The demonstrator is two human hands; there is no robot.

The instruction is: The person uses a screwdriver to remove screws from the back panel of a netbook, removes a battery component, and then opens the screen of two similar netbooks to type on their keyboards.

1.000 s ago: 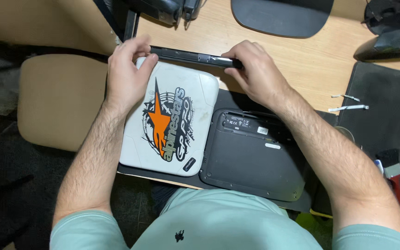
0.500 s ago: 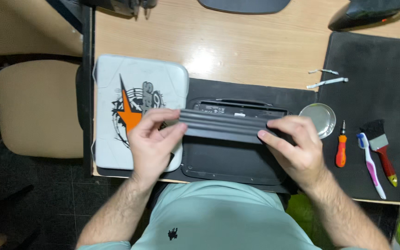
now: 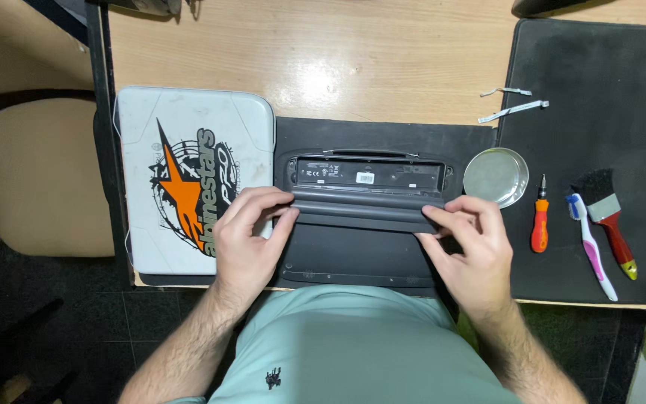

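Two hands grip one long dark bar over an upturned black laptop.

The black laptop [image 3: 360, 247] lies underside up on the wooden desk [image 3: 353, 60], at its near edge; across its middle sits one long dark bar [image 3: 360, 206], just below an open bay holding one small white rectangular label [image 3: 365, 178]. The left hand [image 3: 247, 239] pinches the bar's left end, fingers curled over the top, thumb beneath; the right hand [image 3: 470, 251] clamps the right end the same way, both wrists coming up from the near edge. Left of the laptop, touching it, lies one white case [image 3: 188, 187] with an orange and black star emblem. Right of the laptop sit one round metal dish [image 3: 496, 176], then on a black mat [image 3: 600, 97] one orange screwdriver [image 3: 539, 221], one toothbrush [image 3: 591, 243], one red-handled paintbrush [image 3: 607, 217]. Beyond the dish lie two pale ribbon strips [image 3: 512, 111].
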